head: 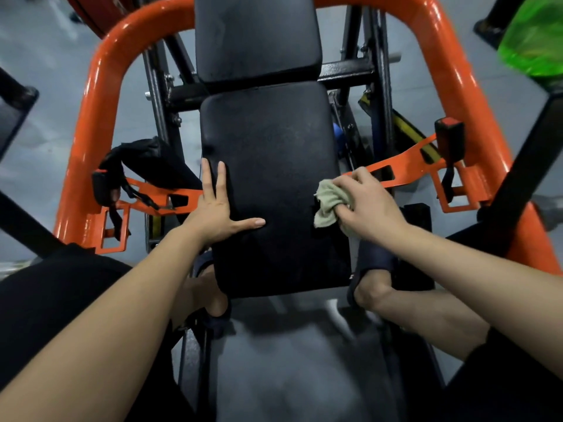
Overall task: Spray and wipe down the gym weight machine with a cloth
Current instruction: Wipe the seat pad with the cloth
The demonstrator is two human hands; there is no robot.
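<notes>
Weight machine [344,71]: orange frame [91,117], blk pads [271,141] | L hand [216,208] flat on pad | R hand [371,202] grips cloth [327,202]

I count two black pads on the machine: the near pad [274,193] and the far pad [256,35]. One orange tube frame [100,95] goes around them. There are two belt buckles, the left buckle [102,187] and the right buckle [449,138]. I have two hands in view, my left hand [213,210] and my right hand [370,199], and one cloth [327,202]. I also see two dark slippers, the left slipper [217,324] and the right slipper [374,257], and one green bag [536,41].
</notes>
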